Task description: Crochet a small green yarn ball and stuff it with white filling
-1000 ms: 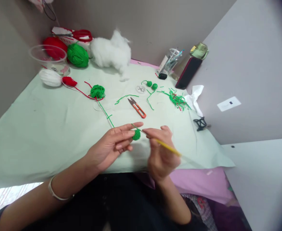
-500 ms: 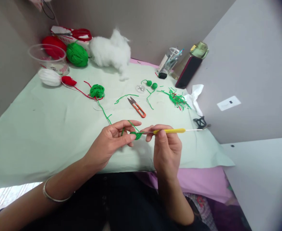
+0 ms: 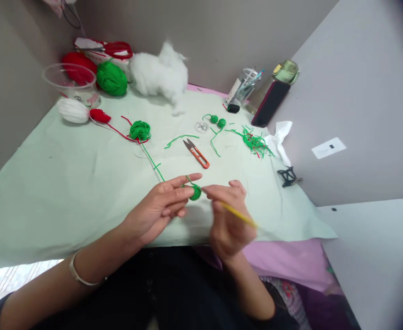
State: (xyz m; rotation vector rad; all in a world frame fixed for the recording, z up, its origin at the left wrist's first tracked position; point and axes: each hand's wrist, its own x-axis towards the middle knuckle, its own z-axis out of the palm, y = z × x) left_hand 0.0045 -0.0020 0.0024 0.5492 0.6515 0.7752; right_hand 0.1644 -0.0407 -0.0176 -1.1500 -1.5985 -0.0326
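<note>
My left hand [image 3: 160, 204] pinches a small round green crochet piece [image 3: 195, 193] between thumb and fingers, with its index finger stretched out and green yarn looped over it. That yarn [image 3: 151, 160] runs back to a small green yarn bundle [image 3: 140, 131] on the cloth. In my right hand [image 3: 231, 220] is a crochet hook with a yellow handle [image 3: 237, 213], slanting down to the right and blurred by motion. Its tip end lies at the right edge of the green piece, partly hidden by my fingers.
Orange thread snips [image 3: 197, 154] lie just beyond my hands. Farther off are two small green balls [image 3: 218, 121], yarn scraps [image 3: 255, 142], white stuffing [image 3: 160, 73], a clear tub [image 3: 69, 85], a green yarn ball [image 3: 112, 78] and a phone [image 3: 270, 104]. A black clip [image 3: 288, 176] sits at right.
The hook has swung from nearly level to sloping down rightward as my right hand turned and lowered. The yarn to the bundle is straighter, and the green piece has turned.
</note>
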